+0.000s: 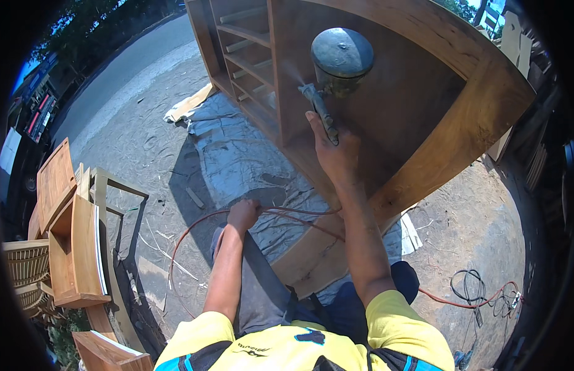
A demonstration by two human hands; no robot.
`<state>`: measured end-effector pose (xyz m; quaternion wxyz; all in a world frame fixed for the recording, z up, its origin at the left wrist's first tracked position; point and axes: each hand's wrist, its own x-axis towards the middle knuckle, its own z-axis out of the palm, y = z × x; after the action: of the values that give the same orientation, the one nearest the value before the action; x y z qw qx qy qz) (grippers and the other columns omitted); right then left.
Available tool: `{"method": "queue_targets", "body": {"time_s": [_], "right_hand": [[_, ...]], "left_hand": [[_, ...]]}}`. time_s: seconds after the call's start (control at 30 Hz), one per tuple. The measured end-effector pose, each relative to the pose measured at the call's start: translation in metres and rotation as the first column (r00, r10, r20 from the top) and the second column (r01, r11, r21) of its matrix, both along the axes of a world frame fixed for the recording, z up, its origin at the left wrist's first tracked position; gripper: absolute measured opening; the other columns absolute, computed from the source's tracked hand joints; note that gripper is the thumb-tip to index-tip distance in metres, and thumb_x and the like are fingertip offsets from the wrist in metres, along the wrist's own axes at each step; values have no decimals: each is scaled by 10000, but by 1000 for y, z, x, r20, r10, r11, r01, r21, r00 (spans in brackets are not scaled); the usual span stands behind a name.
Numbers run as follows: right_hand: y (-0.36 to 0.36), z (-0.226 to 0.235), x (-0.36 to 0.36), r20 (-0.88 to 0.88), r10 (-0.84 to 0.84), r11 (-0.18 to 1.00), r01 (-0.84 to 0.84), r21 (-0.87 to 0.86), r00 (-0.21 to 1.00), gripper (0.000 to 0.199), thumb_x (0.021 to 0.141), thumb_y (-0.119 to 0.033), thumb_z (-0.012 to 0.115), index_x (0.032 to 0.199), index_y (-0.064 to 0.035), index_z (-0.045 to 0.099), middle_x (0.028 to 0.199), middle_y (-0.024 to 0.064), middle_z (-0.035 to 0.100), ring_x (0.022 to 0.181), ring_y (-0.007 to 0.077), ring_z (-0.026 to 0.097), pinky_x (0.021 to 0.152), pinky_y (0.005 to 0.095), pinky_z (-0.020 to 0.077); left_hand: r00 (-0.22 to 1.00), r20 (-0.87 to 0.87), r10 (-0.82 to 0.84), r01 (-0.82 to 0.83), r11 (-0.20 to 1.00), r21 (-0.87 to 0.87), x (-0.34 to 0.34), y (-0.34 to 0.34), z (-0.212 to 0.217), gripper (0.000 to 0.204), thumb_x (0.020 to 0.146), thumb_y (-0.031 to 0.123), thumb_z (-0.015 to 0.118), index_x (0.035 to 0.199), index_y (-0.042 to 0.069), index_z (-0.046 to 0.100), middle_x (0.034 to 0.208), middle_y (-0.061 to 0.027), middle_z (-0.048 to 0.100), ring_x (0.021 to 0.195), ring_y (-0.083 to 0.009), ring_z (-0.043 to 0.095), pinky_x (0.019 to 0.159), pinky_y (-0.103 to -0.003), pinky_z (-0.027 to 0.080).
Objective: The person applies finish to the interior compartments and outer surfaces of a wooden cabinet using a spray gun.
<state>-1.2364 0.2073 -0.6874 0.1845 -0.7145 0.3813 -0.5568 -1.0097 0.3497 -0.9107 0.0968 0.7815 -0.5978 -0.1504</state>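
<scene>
My right hand [336,151] is wrapped round a spray gun [318,108] with a round metal cup [342,52] on top. A fine mist leaves its nozzle toward the left, inside a large brown wooden cabinet [386,93]. Slatted drawer bays [247,55] fill the cabinet's left part. Lower and to the left, my left hand [244,214] is closed round a thin reddish air hose [200,219]. From there the hose runs across in front of my legs toward my right forearm, which hides part of it.
Pale sheeting [237,154] and a cardboard piece [312,260] lie under the cabinet. Wooden drawers [83,253] rest on a stand [101,204] at left. More hose [447,302] and dark coiled cables [469,287] cross the ground at right. A road [139,55] passes behind at upper left.
</scene>
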Motion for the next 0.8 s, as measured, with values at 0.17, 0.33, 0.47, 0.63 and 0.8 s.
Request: {"method": "queue_targets", "body": {"time_s": [0.17, 0.33, 0.47, 0.63, 0.8], "right_hand": [[-6, 55, 5, 91, 55, 981, -37, -189, 994, 394, 978, -386, 773, 825, -46, 645, 670, 137, 646, 614, 370, 674, 536, 443, 487], [-21, 89, 14, 123, 48, 961, -13, -276, 991, 362, 975, -344, 788, 816, -52, 646, 610, 103, 598, 533, 309, 613, 514, 415, 457], [-31, 98, 24, 168, 76, 923, -5, -384, 983, 361, 974, -358, 787, 823, -56, 661, 596, 94, 586, 508, 296, 594, 507, 404, 446], [-26, 76, 18, 116, 7, 945, 31, -325, 993, 359, 977, -367, 782, 833, -57, 672, 594, 93, 591, 504, 301, 593, 510, 403, 451], [-27, 21, 6, 54, 5, 984, 5, -179, 999, 385, 990, -394, 757, 856, -42, 679, 643, 134, 637, 587, 365, 656, 552, 438, 487]], "left_hand": [[999, -33, -32, 31, 998, -55, 6, 0, 1, 219, 954, 284, 702, 1070, 110, 767, 978, -172, 770, 947, -401, 732, 818, -519, 570], [996, -89, -33, 27, 997, -73, 6, 0, 6, 237, 974, 314, 681, 1093, 129, 771, 995, -191, 771, 947, -423, 738, 833, -540, 582], [995, -103, -19, 12, 997, -75, 8, 3, 8, 247, 974, 317, 683, 1115, 132, 767, 1010, -188, 772, 968, -420, 737, 849, -534, 580], [995, -103, -12, 7, 999, -51, 4, 3, 17, 249, 974, 317, 685, 1121, 134, 767, 1025, -179, 773, 986, -413, 734, 857, -528, 577], [997, -55, -47, 45, 999, -24, 3, 2, 16, 239, 965, 311, 698, 1099, 125, 764, 1010, -176, 771, 982, -416, 729, 849, -537, 572]]}}
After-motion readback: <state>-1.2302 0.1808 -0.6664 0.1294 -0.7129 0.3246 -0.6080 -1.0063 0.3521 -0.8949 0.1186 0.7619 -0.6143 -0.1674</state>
